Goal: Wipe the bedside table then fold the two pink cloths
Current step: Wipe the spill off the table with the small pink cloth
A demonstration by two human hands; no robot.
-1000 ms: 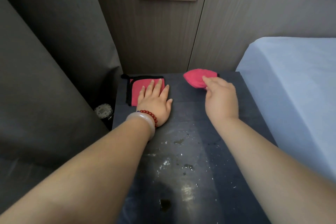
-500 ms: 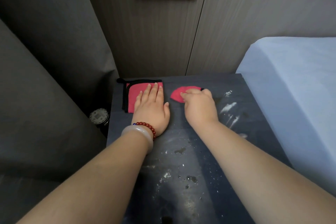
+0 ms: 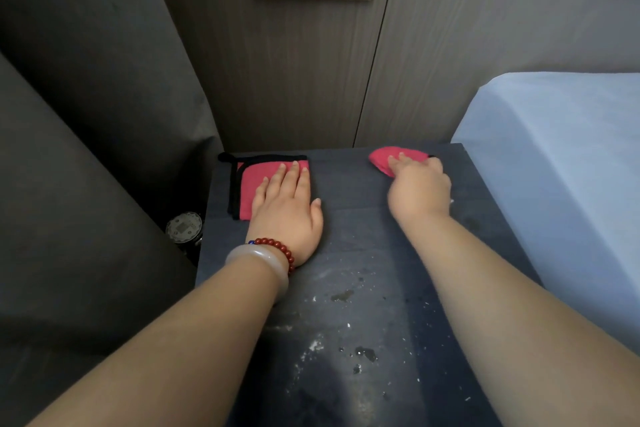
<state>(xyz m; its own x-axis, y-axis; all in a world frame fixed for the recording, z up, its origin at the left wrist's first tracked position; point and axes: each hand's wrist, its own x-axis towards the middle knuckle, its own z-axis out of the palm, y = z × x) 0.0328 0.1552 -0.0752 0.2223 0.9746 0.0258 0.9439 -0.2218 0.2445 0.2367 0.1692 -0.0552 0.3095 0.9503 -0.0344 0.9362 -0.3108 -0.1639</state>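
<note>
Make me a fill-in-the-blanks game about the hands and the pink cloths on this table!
1. The left hand lies flat on the folded pink cloth with ____ edging.
2. The right hand holds the bunched pink cloth on the side of the bedside table nearest the ____.
3. The red bead bracelet is on the ____ wrist.
Missing words: black; bed; left.

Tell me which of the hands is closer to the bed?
The right hand. It holds the bunched pink cloth near the table edge beside the bed; the left hand rests on the flat cloth at the far side.
</note>
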